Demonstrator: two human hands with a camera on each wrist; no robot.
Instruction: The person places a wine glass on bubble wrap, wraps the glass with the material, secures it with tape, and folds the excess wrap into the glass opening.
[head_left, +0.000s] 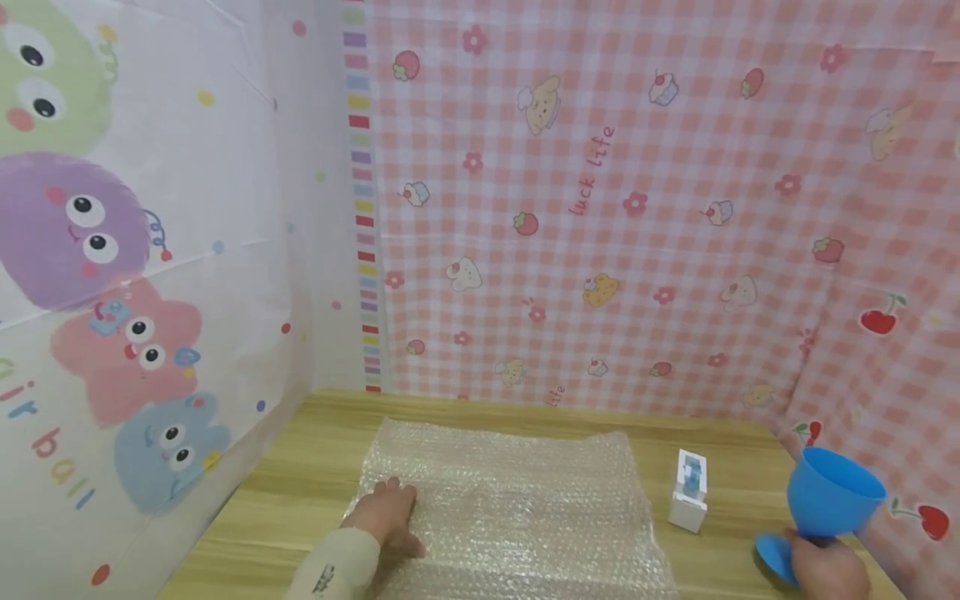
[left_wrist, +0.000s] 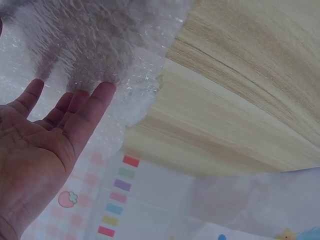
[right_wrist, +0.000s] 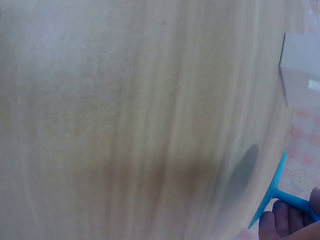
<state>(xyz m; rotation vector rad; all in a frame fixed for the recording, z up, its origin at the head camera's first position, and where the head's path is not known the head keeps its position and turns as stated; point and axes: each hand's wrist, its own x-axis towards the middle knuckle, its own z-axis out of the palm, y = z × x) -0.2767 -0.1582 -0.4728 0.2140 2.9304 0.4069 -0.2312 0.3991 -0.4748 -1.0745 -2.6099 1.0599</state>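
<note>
A sheet of clear bubble wrap (head_left: 525, 508) lies spread over the wooden table. My left hand (head_left: 382, 517) rests on its left side with the fingers extended; in the left wrist view the fingertips (left_wrist: 104, 92) touch the wrap near its edge. At the table's right side my right hand (head_left: 828, 567) grips a blue goblet (head_left: 832, 492) by its stem. The cup part is uppermost and tilted, and the round foot shows beside the hand. In the right wrist view the goblet's foot (right_wrist: 267, 192) and curled fingers (right_wrist: 282, 217) appear at the lower right corner.
Between the wrap and the goblet stands a small white box-shaped thing (head_left: 688, 492) with a blue part on top. Wood-grain tabletop (head_left: 277, 475) surrounds the wrap. A pink checked cloth (head_left: 600, 208) hangs behind and on the right, a white cartoon-printed sheet (head_left: 247, 275) on the left.
</note>
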